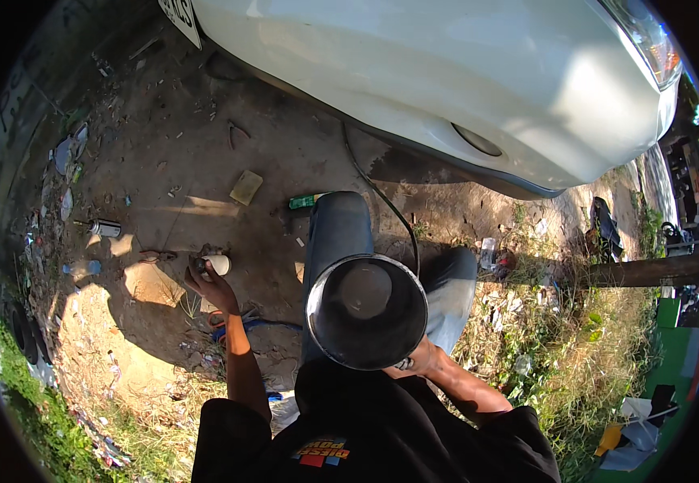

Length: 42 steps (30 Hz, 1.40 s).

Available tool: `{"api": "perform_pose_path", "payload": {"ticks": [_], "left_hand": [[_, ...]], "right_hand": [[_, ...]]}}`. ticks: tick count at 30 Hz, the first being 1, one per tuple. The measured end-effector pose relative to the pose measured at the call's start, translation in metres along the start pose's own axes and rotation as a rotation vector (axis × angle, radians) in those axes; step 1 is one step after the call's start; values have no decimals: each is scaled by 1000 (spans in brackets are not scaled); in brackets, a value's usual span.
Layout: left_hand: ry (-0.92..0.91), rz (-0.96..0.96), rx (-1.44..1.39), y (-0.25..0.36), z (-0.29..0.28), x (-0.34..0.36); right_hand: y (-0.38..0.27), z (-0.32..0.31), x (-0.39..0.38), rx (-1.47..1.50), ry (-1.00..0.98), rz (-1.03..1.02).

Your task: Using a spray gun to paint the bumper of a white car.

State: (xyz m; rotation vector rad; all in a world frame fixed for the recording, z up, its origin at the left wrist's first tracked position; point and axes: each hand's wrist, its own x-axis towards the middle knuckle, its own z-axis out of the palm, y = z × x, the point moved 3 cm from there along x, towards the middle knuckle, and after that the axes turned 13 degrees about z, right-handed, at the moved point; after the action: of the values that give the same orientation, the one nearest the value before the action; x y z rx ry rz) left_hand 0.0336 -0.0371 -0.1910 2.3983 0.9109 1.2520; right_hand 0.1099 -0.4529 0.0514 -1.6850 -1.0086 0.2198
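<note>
My left hand (pixel 209 286) is out to the left with its fingers closed on a small dark and white cylindrical thing (pixel 218 264), too small to identify. My right hand (pixel 414 356) grips the lower edge of a large round metal container (pixel 333 318), dark inside with a shiny rim, open end toward me, over my jeans-clad legs (pixel 341 221).
A white car bumper (pixel 478 80) spans the top. A black hose (pixel 389 201) runs from beneath it. On the dirty ground lie pliers (pixel 237 134), a yellowish pad (pixel 245 187), a green package (pixel 301 200) and a can (pixel 106 228). A pole (pixel 631 272) stands at right.
</note>
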Motion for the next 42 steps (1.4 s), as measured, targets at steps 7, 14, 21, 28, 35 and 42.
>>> {"api": "perform_pose_path", "payload": {"ticks": [7,14,21,28,35,42], "left_hand": [[45,-217,-127,5,3,-5],[54,-210,-218,19,7,1],[43,-276,-337,9,5,0],[101,-251,-414,7,11,-4],[161,-343,-415,18,16,2],[185,-415,-396,8,21,-10]], "right_hand": [[2,15,5,-52,-126,-11],[-23,27,52,89,-215,92],[-23,61,104,91,-218,168],[-23,75,135,109,-133,232],[8,83,151,18,4,312],[36,94,162,-19,81,359]]}}
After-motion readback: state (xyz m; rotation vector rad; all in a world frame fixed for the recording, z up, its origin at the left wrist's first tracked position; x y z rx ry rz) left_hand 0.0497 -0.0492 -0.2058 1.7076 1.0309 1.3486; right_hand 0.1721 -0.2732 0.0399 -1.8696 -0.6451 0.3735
